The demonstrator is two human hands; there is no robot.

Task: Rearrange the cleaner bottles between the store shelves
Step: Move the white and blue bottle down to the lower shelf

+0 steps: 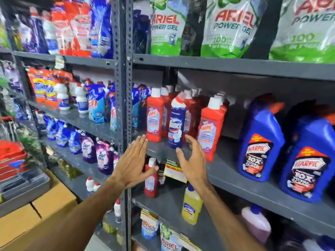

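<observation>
A dark blue Domex bottle (176, 122) with a white and red cap stands at the front of the grey middle shelf (235, 171), among several red Harpic bottles (154, 117). Another red Harpic bottle (210, 131) stands to its right. My left hand (133, 164) is held flat with fingers together, just below and left of the Domex bottle. My right hand (193, 160) is open with spread fingers, just below and right of it. Neither hand touches a bottle.
Two big blue Harpic jugs (261, 142) stand to the right on the same shelf. Ariel pouches (230, 26) fill the shelf above. Below stand a red bottle (151, 180) and a yellow bottle (192, 205). A perforated upright (124, 87) divides the racks. Cardboard boxes (36, 214) sit low left.
</observation>
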